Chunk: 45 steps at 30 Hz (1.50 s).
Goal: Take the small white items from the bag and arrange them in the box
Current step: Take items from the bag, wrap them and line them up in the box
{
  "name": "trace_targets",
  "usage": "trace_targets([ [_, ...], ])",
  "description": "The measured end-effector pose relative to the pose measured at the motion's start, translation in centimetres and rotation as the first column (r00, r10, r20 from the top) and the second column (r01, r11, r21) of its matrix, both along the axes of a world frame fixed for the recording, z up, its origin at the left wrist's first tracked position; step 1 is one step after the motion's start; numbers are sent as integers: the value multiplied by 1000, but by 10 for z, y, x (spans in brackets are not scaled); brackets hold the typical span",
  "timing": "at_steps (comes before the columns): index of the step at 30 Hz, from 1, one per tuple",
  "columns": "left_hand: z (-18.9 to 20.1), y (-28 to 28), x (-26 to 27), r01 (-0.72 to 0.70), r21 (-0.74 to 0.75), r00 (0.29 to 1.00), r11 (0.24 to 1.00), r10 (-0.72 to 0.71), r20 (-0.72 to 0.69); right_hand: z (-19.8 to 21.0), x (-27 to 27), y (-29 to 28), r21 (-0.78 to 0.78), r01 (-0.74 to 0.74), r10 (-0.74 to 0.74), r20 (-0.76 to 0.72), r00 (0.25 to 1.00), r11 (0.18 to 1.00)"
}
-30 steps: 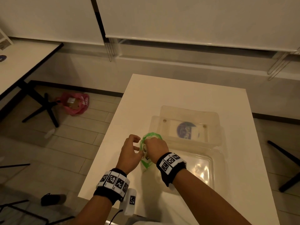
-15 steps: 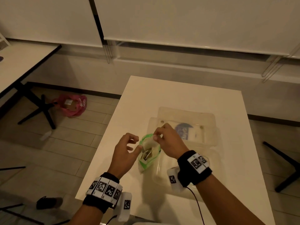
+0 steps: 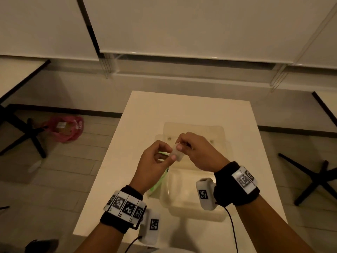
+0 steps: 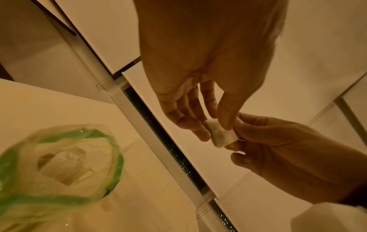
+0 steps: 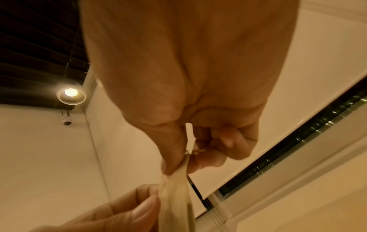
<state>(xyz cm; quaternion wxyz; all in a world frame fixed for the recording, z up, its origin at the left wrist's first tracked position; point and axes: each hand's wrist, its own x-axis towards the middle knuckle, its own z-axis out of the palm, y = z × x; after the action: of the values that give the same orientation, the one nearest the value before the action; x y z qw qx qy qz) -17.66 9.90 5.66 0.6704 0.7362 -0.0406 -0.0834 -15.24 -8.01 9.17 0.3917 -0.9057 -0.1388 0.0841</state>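
Both hands hold one small white item (image 3: 177, 153) in the air over the far part of the clear plastic box (image 3: 191, 203). My left hand (image 3: 164, 157) pinches its near end with thumb and forefinger, and my right hand (image 3: 184, 143) pinches its far end. The left wrist view shows the white item (image 4: 222, 135) between both hands' fingertips. It appears as a pale folded piece (image 5: 176, 196) in the right wrist view. The green-rimmed clear bag (image 4: 59, 164) stands open on the table below my left hand, with more white items inside. My left wrist mostly hides the bag (image 3: 158, 181) in the head view.
The box's clear lid (image 3: 215, 132) lies behind the box on the white table (image 3: 145, 110). A pink bag (image 3: 63, 127) lies on the floor at left. Black table legs (image 3: 317, 176) stand at right and left.
My right hand drew a white item out of the bag and lifted it. My left hand let go of the bag rim, rose and now pinches the item's other end.
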Motion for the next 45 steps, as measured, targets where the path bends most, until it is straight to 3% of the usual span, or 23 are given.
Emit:
trace_targets([
  [5,1,-8,-2,-31,-38,999,999,30,-39,2,-7,-8,55,56,-57,18,998,997],
  [7,1,-12,-3,-53,-66,998,996,50,-43,-1,-10,-12,177,162,-167,12,986,971],
  [11,0,-15,-5,-105,-141,993,984,97,-61,-8,-25,-19,497,389,-384,-118,916,776],
  [18,4,-23,-9,-101,-215,994,971,88,-68,-25,-44,-12,542,356,-345,-127,930,761],
  [25,6,-23,-11,-66,-227,997,972,53,-60,-27,-46,-7,641,461,-412,-239,879,614],
  [31,13,-22,-13,-37,-196,999,980,29,-42,-29,-46,-4,676,432,-351,-265,898,597],
  [35,16,-23,-14,-85,-178,996,980,87,1,-26,-50,-4,655,410,-367,-211,906,635],
  [38,13,-22,-11,-95,-154,995,984,99,20,-21,-52,-3,681,396,-372,-192,908,616],
  [42,16,-22,-11,-64,-164,997,984,69,25,-24,-52,-2,610,423,-427,-150,892,670],
  [45,16,-22,-11,-136,-114,991,984,137,3,-25,-53,-4,622,443,-446,-163,880,646],
])
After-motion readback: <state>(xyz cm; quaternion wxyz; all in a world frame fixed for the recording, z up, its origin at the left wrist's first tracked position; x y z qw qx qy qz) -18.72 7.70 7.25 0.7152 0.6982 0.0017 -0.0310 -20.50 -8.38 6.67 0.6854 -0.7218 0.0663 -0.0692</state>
